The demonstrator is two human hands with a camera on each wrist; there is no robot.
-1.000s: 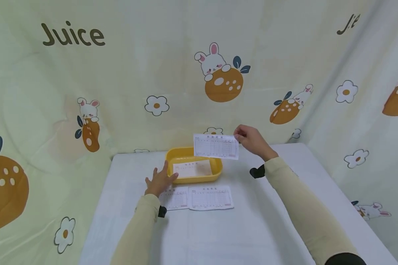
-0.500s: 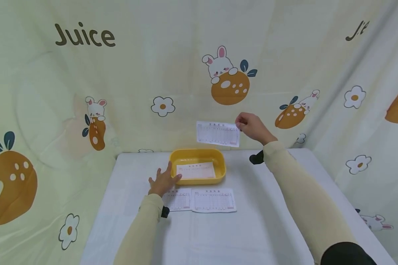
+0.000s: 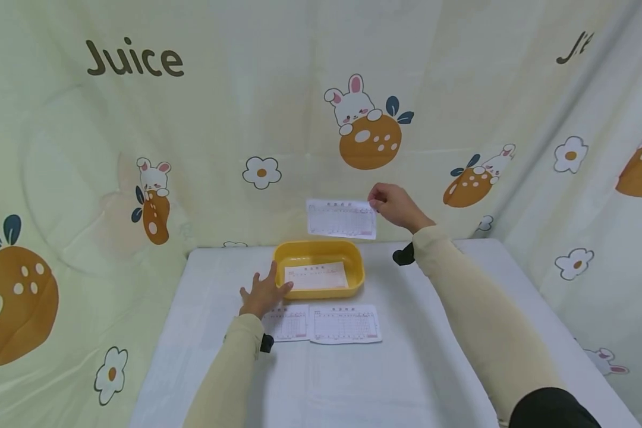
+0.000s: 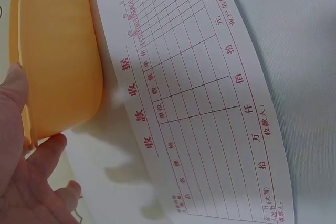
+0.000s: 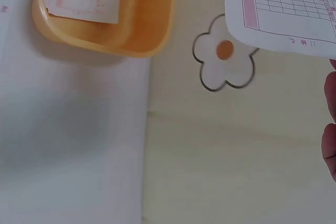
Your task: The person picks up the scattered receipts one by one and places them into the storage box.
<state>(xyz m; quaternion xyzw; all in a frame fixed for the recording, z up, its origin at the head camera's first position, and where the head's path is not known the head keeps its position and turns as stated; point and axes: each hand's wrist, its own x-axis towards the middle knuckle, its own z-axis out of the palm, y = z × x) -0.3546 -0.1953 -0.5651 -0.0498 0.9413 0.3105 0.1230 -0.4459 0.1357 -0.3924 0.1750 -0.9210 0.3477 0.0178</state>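
My right hand (image 3: 398, 207) pinches a white printed receipt slip (image 3: 340, 219) by its upper right corner, holding it up above the back of the yellow tray (image 3: 357, 279). Part of this slip shows at the top of the right wrist view, fingertips (image 5: 329, 145) at the right edge. Inside the tray lies another receipt slip (image 3: 315, 276). My left hand (image 3: 262, 295) rests with spread fingers at the tray's front left corner; in the left wrist view its thumb (image 4: 14, 85) touches the rim.
Two more receipt slips lie side by side on the white table in front of the tray, the right one (image 3: 345, 324) in full sight and the left one (image 3: 290, 323) partly behind my left hand. A patterned curtain (image 3: 294, 107) hangs behind the table.
My right hand has raised the slip from over the tray to above its back edge, then shifted slightly left. The left hand keeps its place at the tray. The head view has shifted slightly.
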